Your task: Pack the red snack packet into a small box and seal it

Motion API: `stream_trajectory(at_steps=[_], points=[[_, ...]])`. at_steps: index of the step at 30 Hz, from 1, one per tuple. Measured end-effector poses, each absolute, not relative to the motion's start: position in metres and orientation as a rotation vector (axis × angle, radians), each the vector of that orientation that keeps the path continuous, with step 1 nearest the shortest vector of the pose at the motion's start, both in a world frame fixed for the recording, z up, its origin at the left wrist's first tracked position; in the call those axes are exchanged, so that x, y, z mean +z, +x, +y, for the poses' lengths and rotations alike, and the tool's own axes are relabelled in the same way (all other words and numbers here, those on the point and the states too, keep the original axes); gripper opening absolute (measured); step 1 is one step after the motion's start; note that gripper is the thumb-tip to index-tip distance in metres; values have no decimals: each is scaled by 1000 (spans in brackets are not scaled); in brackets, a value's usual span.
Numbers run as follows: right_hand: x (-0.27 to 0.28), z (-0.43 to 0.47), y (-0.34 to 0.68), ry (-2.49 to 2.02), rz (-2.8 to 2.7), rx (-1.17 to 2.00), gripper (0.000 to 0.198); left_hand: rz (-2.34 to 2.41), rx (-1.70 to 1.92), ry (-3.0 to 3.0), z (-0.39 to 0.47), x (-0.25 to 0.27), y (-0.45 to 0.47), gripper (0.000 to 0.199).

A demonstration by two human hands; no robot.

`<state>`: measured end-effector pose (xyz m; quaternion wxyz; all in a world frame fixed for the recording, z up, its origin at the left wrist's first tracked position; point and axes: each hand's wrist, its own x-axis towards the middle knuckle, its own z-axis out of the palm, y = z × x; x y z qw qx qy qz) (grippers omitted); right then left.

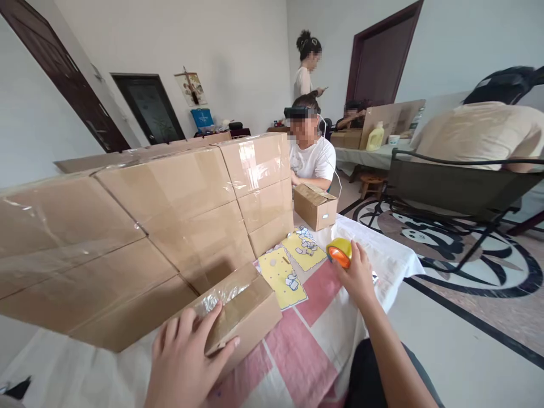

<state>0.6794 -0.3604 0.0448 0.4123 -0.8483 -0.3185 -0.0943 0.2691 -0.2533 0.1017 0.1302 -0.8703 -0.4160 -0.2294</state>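
Carton (255, 311): on tablecloth (293, 351), long axis lower left to upper right
Left hand (185, 348): loosely spread atop it
Right hand (356, 275): grasping tape roll (340, 244), orange core (340, 258) facing the camera

A hanging scroll (190, 89) is on the back wall (246, 56) above a blue box (202, 118), to the right of a dark door (142, 107). A person in a pale top (302, 83) stands behind another in a white T-shirt (318, 160). At right, a person in beige (480, 133) sits in a dark chair (459, 192) at a desk (385, 157) bearing a yellow jug (375, 138) and a white cup (394, 139). A round panda pattern (414, 235) marks the floor (425, 323).
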Motion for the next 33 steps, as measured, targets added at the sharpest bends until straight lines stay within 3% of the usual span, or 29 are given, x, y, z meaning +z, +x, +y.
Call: stream_trajectory(at_steps=[4, 10, 18, 27, 33], points=[[47, -368, 682, -2169, -928, -170, 68, -1224, -693, -2548, -243, 98, 266, 53], [72, -378, 668, -2214, -941, 225, 68, -1200, -731, -2540, -246, 93, 263, 55], [59, -375, 652, -1738, -863, 523, 56, -1245, -699, -2520, -246, 94, 262, 55], [50, -364, 624, -1357, -776, 647, 50, -1040, -701, -2586, -240, 99, 255, 52], [38, -352, 619, -1491, -950, 584, 48, -808, -736, -2556, -251, 109, 262, 48]])
